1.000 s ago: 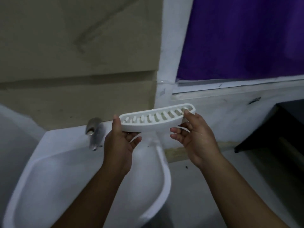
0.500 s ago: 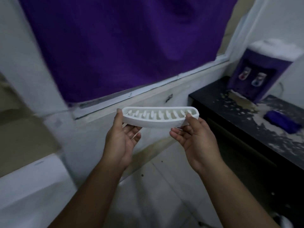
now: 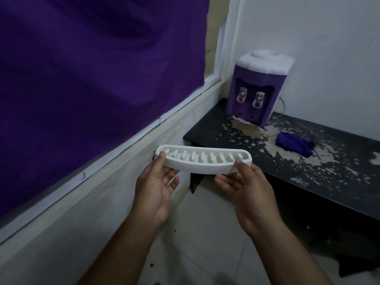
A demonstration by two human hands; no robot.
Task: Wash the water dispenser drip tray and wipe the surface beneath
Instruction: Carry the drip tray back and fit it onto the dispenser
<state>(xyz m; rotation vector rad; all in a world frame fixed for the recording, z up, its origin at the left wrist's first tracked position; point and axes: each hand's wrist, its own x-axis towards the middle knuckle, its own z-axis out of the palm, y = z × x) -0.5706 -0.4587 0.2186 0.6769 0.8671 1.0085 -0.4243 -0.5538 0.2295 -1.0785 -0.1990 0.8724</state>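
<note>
A white slotted drip tray is held level in front of me, slots facing up. My left hand grips its left end with the thumb on the rim. My right hand grips its right end the same way. The purple and white water dispenser stands on a dark worn counter at the far right corner, with red and blue taps on its front. A crumpled purple cloth lies on the counter to the right of the dispenser.
A large purple curtain covers the window on the left above a white ledge. Pale floor tiles run between the wall and the counter. The counter's top has patches of peeled surface near the dispenser base.
The view has swung right, away from the white sink and tap, toward the counter with the dispenser. Both hands have kept hold of the tray throughout.
</note>
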